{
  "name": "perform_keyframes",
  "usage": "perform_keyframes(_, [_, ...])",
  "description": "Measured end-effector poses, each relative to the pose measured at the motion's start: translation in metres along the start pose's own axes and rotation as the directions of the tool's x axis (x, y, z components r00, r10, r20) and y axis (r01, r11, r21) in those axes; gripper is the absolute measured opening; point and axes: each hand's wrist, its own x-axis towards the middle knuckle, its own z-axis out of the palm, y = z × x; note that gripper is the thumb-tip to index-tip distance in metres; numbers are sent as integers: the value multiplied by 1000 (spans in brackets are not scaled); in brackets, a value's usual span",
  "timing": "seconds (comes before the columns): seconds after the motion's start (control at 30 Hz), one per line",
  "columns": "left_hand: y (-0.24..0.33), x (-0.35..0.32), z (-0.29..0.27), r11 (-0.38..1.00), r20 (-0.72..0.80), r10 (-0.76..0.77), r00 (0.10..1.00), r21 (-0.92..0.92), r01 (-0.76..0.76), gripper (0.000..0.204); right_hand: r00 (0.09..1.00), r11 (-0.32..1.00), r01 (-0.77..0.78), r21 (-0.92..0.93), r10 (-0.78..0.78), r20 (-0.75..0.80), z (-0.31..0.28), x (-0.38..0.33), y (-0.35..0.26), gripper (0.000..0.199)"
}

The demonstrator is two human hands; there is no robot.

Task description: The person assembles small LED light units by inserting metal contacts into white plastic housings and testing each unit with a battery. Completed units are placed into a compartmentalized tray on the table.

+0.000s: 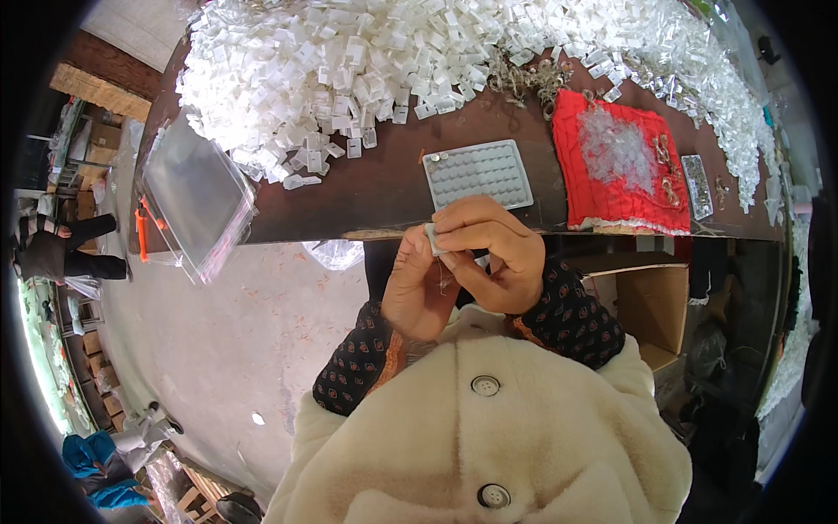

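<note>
A brown table (367, 205) is standing before me, a heap of white plastic parts (332, 83) spreading along its far edge. A red cloth (573, 166) is lying toward the near right corner, and a pale tray (484, 177) is resting left of it. By the middle of the near edge, the left hand (414, 293) and the right hand (511, 253) are both pinching one small white piece (431, 237) between fingertips

One left hand (417, 297) and one right hand (515, 262) are holding one white piece (430, 237). One tray (480, 179) and one red cloth (580, 199) are lying on one table (375, 192). Two buttons (486, 385) and two other people (100, 472) are showing. Heaped pieces (332, 70) are lying beyond counting.
</note>
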Motion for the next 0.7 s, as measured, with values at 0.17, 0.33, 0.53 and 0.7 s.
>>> perform_keyframes(0.17, [0, 4, -11, 999, -22, -17, 1000, -37, 16, 26, 995, 989, 12, -147, 2, 95, -14, -6, -3, 30])
perform_keyframes(0.33, [-5, 12, -13, 999, 127, 40, 991, -9, -39, 22, 982, 979, -168, -115, 177, 72, -30, -17, -10, 35])
perform_keyframes(0.53, [-7, 16, -8, 997, 69, 62, 996, 36, -64, 13, 993, 958, -93, -270, 107, 40, -32, -13, -9, 35])
perform_keyframes(0.7, [-10, 17, -4, 958, -59, 221, 973, 199, -206, 9, 982, 826, 190, -530, -152, 115, -23, -1, -7, 33])
